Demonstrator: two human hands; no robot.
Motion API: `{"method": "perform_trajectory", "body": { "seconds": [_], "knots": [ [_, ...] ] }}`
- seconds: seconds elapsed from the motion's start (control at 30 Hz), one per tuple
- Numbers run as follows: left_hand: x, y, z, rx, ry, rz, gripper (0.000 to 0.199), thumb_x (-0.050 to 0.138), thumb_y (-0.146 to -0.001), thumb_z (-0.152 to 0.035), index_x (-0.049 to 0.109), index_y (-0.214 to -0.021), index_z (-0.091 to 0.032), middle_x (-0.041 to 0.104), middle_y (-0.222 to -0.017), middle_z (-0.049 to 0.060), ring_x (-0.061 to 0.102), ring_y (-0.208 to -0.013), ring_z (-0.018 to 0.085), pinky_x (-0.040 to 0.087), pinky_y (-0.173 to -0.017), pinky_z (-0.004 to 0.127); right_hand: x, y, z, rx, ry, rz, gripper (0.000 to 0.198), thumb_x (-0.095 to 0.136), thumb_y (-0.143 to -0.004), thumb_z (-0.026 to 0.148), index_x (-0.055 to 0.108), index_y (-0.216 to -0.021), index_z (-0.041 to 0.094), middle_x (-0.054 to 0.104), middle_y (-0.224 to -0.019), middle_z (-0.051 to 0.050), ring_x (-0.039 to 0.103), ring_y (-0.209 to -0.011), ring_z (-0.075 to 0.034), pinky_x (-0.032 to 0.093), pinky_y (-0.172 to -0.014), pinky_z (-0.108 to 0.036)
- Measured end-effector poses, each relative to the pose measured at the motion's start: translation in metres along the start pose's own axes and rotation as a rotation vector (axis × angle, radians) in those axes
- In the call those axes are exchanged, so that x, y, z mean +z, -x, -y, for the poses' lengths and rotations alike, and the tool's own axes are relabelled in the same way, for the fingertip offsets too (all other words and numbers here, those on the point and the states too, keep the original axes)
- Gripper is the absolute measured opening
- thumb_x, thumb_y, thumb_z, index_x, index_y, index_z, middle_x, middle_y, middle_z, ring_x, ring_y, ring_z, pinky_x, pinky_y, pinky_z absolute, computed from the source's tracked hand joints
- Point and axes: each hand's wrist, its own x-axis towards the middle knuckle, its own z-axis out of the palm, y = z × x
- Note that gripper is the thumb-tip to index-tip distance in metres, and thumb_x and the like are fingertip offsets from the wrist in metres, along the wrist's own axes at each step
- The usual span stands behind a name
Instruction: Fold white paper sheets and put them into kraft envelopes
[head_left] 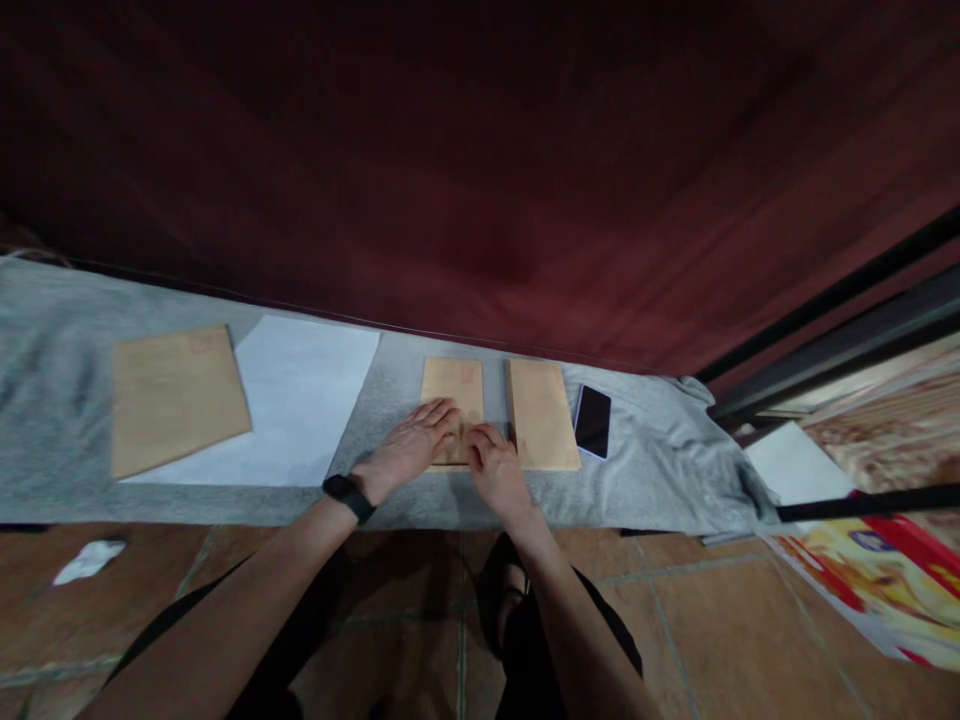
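Note:
A small brown paper envelope (452, 380) with a faint red stamp mark near its top lies on the grey cloth in front of me. My left hand (411, 447) rests flat across its left part, fingers stretched out together. At the lower right side of the same envelope, my right hand (496, 472) has its fingers bent and closed on the paper; its fingertips are partly hidden. Close to the right hand lies a stack of brown envelopes (545, 415).
Grey cloth (420, 500) covers the narrow work surface. A phone (594, 422) lies right of the stack. At left, a larger brown envelope (180, 395) overlaps white paper (307, 400). A dark red curtain (465, 180) hangs behind; a printed bag (885, 575) stands at right.

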Motion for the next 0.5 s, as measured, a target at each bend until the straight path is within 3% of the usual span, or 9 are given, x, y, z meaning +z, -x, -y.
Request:
{"method": "perform_trajectory", "body": {
  "seconds": [0.27, 0.5],
  "knots": [
    [-0.001, -0.016, 0.008, -0.031, 0.027, 0.026, 0.051, 0.029, -0.104, -0.036, 0.048, -0.147, -0.015, 0.046, -0.157, 0.010, 0.039, -0.146, 0.019, 0.029, -0.121, 0.036, -0.011, -0.001, -0.013, -0.089, -0.186, 0.065, 0.021, 0.057, -0.097, 0.024, 0.070, -0.113, 0.021, 0.068, -0.123, -0.008, 0.061, -0.120, -0.018, 0.046, -0.107, -0.033],
    [-0.002, -0.018, 0.003, -0.119, -0.013, -0.001, 0.052, 0.028, -0.104, -0.043, 0.051, -0.146, -0.021, 0.048, -0.155, 0.006, 0.043, -0.143, 0.021, 0.033, -0.118, 0.040, -0.009, 0.004, -0.010, -0.059, -0.040, 0.153, 0.038, 0.061, -0.093, 0.026, 0.063, -0.130, 0.020, 0.057, -0.142, -0.009, 0.052, -0.131, -0.024, 0.043, -0.111, -0.040]
  ]
}}
